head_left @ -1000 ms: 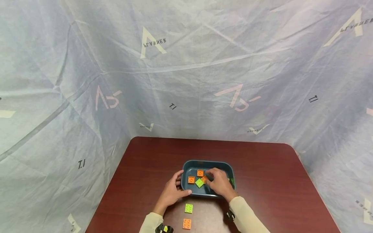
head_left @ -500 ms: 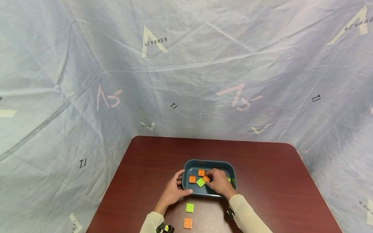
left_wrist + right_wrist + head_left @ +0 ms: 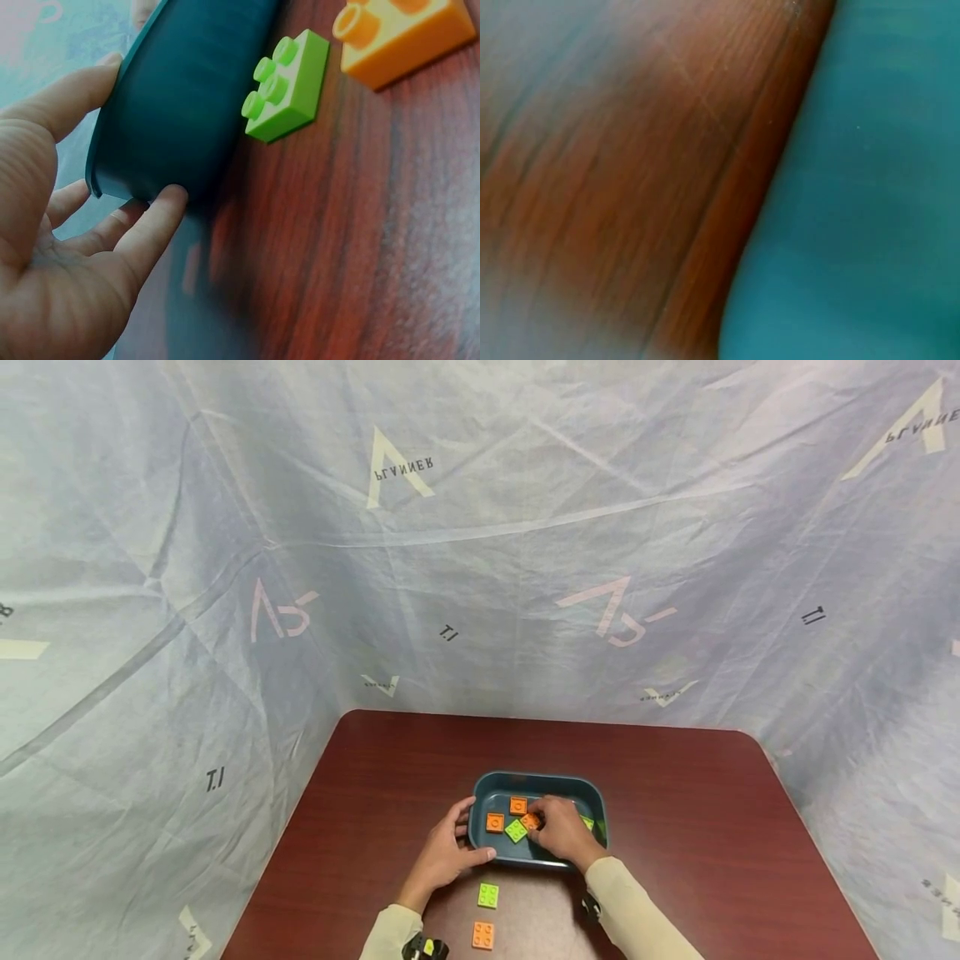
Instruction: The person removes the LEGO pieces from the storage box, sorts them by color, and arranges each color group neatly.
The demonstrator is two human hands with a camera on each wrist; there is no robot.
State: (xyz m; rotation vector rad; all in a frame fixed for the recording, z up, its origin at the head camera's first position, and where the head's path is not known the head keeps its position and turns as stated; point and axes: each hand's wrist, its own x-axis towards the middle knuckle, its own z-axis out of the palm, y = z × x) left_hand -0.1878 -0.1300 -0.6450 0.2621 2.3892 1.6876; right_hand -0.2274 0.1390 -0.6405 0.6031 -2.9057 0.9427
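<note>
- Head view: brown surface [image 3: 697,827], stretching past the fingers either side.
- Dark tray [image 3: 525,862]: the left hand [image 3: 438,857] is at one end, fingers spread wide and touching it, seemingly to steady it.
- Right hand [image 3: 566,832]: fingers narrow, apparently pinching an orange brick [image 3: 530,821] inside; gripping seems the step in hand, and lifting would call for clearing the green brick [image 3: 515,831] just left of those fingers.
- Loose green piece [image 3: 488,895] and orange piece [image 3: 483,936]: nearer the person than the left fingers.

Pale printed sheeting [image 3: 480,510] hangs behind the reddish-brown table [image 3: 690,810].
</note>
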